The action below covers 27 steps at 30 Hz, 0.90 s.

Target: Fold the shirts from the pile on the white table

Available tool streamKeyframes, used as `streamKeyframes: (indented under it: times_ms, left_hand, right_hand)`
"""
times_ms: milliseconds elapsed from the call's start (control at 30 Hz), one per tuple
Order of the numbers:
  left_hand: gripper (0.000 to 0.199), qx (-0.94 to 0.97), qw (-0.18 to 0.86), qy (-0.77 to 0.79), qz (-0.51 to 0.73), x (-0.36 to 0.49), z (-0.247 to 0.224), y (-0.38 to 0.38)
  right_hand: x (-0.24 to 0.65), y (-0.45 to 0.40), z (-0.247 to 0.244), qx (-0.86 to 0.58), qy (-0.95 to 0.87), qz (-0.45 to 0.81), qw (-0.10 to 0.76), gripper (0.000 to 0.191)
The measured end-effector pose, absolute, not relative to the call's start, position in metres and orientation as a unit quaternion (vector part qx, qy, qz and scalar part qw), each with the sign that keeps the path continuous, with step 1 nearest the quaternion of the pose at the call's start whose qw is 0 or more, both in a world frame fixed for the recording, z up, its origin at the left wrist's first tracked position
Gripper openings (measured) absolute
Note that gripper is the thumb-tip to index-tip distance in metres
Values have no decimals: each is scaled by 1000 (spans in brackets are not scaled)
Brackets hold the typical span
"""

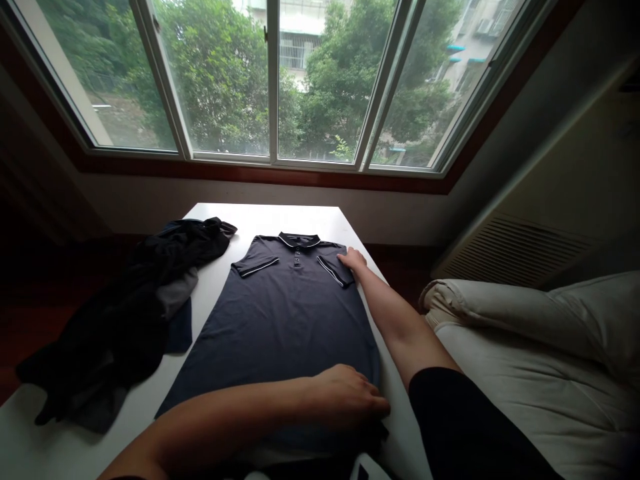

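A dark grey-blue polo shirt (295, 320) lies front up, its collar toward the window and both white-trimmed sleeves folded inward over the chest. My right hand (354, 259) pinches the shirt's edge at the shoulder on the right. Across the lower part of the shirt reaches my left arm, and my left hand (347, 397) is closed at the shirt's side edge near the hem on the right. The fingertips of that hand are partly hidden under its knuckles. Part of the hem is hidden behind my left forearm.
The white table (270, 217) carries the shirt. A heap of dark clothes (125, 313) lies along its left side, hanging past the edge. A pale sofa (530, 373) stands at the right, and a window (273, 80) is beyond the far end. A white object (370, 468) shows at the bottom edge.
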<state>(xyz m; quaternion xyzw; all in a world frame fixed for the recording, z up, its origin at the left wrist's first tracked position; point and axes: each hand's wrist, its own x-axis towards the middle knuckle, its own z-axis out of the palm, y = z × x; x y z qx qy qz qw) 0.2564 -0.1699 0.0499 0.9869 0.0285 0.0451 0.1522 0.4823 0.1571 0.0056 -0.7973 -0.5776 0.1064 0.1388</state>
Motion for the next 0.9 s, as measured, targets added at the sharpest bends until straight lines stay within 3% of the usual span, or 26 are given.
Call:
streamKeyframes:
  times_ms: [267,600,667,800,900]
  left_hand:
    - [13,987,97,75,105,213,69,-170]
    - [14,980,121,109,118,174,71,-167]
    - [15,979,118,123,113,165,77,-169]
    - [36,978,135,118,108,138,100,-165]
    - [28,980,141,97,100,117,120,-156]
  right_hand:
    - [469,171,14,-794,-570,137,159,40]
    - [422,169,59,-729,-544,226,348,35]
    - [408,170,66,-708,-558,231,366,34]
    - [377,173,73,-678,-582,225,389,29]
    - [356,176,73,-667,-595,219,391,27]
